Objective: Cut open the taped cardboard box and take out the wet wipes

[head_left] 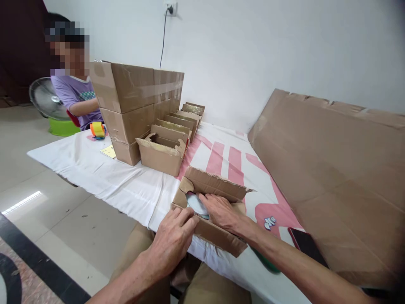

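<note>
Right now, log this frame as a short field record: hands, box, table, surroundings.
left hand: grips near wall of the small open box
right hand: inside that box, on a pale bluish item
table: white cloth with pink print
rear: row of open boxes, stacked cartons
right: large cardboard sheet, dark phone
other: seated person at far end
</note>
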A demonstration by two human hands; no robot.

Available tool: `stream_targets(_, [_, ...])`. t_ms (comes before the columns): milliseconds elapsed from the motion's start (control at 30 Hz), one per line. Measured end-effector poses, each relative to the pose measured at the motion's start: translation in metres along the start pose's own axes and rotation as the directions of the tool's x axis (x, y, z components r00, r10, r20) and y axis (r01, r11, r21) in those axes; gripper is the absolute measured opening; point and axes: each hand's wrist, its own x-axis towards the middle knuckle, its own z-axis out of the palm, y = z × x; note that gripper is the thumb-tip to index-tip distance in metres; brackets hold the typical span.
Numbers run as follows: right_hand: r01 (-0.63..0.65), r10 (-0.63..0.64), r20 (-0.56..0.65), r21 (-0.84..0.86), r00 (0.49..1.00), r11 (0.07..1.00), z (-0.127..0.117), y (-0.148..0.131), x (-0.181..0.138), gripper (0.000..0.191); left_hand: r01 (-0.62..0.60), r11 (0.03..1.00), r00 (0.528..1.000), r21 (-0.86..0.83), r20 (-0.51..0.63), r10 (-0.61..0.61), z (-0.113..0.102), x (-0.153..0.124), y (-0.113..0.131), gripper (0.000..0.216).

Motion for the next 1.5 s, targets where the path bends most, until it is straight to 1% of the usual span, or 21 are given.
stream_targets(167, [0.004, 0.000, -0.065, 0.060, 0.998, 0.998, -0.008, 0.009, -0.002, 0.054, 0.001, 0.999, 1.000, 0.044, -0.030, 0.000, 0.008, 0.001, -0.002, 0.020])
stream_targets(267, [0.029, -0.017, -0.122, 0.100, 0.992, 0.995, -0.024, 0.013, -0.009, 0.051, 0.003, 0.998, 1.000, 0.056, -0.021, -0.002, 0.010, 0.000, -0.002, 0.021])
stream_targets(367, [0.048, -0.013, -0.228, 0.149, 0.974, 0.988, -0.048, 0.016, -0.026, 0.050, 0.019, 0.999, 1.000, 0.046, -0.013, -0.018, 0.008, 0.001, -0.002, 0.022])
stream_targets(467, [0.031, 0.033, -0.373, 0.165, 0.927, 0.986, -0.072, 0.020, -0.052, 0.052, 0.042, 0.999, 0.999, -0.014, -0.028, -0.043, 0.007, 0.001, -0.001, 0.023])
stream_targets(533, [0.009, 0.073, -0.486, 0.165, 0.871, 0.986, -0.081, 0.025, -0.074, 0.051, 0.074, 0.990, 0.995, -0.120, -0.060, -0.081, 0.005, 0.000, -0.001, 0.022])
stream_targets(600, [0.015, 0.091, -0.596, 0.169, 0.798, 0.985, -0.084, 0.030, -0.097, 0.049, 0.139, 0.945, 0.978, -0.296, -0.107, -0.178, 0.001, -0.001, 0.003, 0.020])
stream_targets(633, [0.032, 0.085, -0.647, 0.167, 0.758, 0.985, -0.083, 0.033, -0.108, 0.048, 0.189, 0.894, 0.961, -0.406, -0.110, -0.254, -0.003, -0.002, 0.006, 0.020])
stream_targets(667, [0.052, 0.073, -0.692, 0.159, 0.719, 0.986, -0.081, 0.034, -0.119, 0.046, 0.249, 0.812, 0.935, -0.528, -0.086, -0.343, -0.007, -0.002, 0.009, 0.021])
stream_targets(700, [0.074, 0.055, -0.728, 0.144, 0.684, 0.987, -0.077, 0.035, -0.128, 0.045, 0.307, 0.694, 0.902, -0.651, -0.034, -0.431, -0.011, -0.002, 0.014, 0.027])
stream_targets(767, [0.121, 0.006, -0.777, 0.106, 0.630, 0.987, -0.069, 0.031, -0.143, 0.041, 0.375, 0.376, 0.823, -0.847, 0.119, -0.555, -0.020, 0.001, 0.024, 0.057])
stream_targets(833, [0.168, -0.054, -0.796, 0.060, 0.603, 0.984, -0.062, 0.020, -0.151, 0.040, 0.375, 0.047, 0.764, -0.926, 0.280, -0.581, -0.028, 0.005, 0.035, 0.086])
stream_targets(867, [0.191, -0.089, -0.799, 0.033, 0.595, 0.981, -0.060, 0.013, -0.153, 0.041, 0.373, -0.083, 0.747, -0.924, 0.352, -0.564, -0.031, 0.008, 0.039, 0.094])
stream_targets(900, [0.208, -0.121, -0.801, 0.005, 0.587, 0.978, -0.059, 0.005, -0.154, 0.043, 0.377, -0.178, 0.736, -0.909, 0.411, -0.539, -0.034, 0.010, 0.043, 0.097])
stream_targets(967, [0.224, -0.170, -0.806, -0.048, 0.567, 0.973, -0.058, -0.010, -0.154, 0.048, 0.377, -0.274, 0.721, -0.885, 0.466, -0.514, -0.038, 0.014, 0.049, 0.096])
stream_targets(1033, [0.237, -0.200, -0.816, -0.079, 0.542, 0.968, -0.060, -0.019, -0.153, 0.054, 0.350, -0.283, 0.697, -0.893, 0.450, -0.558, -0.042, 0.016, 0.050, 0.095])
stream_targets(1100, [0.266, -0.199, -0.814, -0.057, 0.546, 0.962, -0.062, -0.022, -0.152, 0.062, 0.311, -0.260, 0.649, -0.914, 0.404, -0.645, -0.047, 0.016, 0.047, 0.095])
stream_targets(1167, [0.288, -0.163, -0.792, 0.018, 0.589, 0.957, -0.062, -0.019, -0.151, 0.074, 0.282, -0.229, 0.607, -0.932, 0.358, -0.710, -0.054, 0.015, 0.041, 0.095])
stream_targets(1267, [0.265, -0.085, -0.738, 0.130, 0.669, 0.955, -0.054, -0.016, -0.143, 0.094, 0.248, -0.184, 0.574, -0.951, 0.297, -0.763, -0.062, 0.011, 0.031, 0.091])
stream_targets(1333, [0.244, -0.050, -0.715, 0.171, 0.697, 0.954, -0.045, -0.018, -0.136, 0.096, 0.245, -0.177, 0.551, -0.953, 0.287, -0.784, -0.064, 0.006, 0.027, 0.089])
stream_targets(1400, [0.248, -0.039, -0.723, 0.186, 0.690, 0.951, -0.036, -0.023, -0.129, 0.091, 0.252, -0.189, 0.538, -0.949, 0.300, -0.787, -0.065, 0.000, 0.025, 0.087])
stream_targets(1500, [0.287, -0.063, -0.760, 0.167, 0.647, 0.943, -0.027, -0.032, -0.124, 0.082, 0.273, -0.209, 0.555, -0.939, 0.332, -0.763, -0.067, -0.009, 0.023, 0.082])
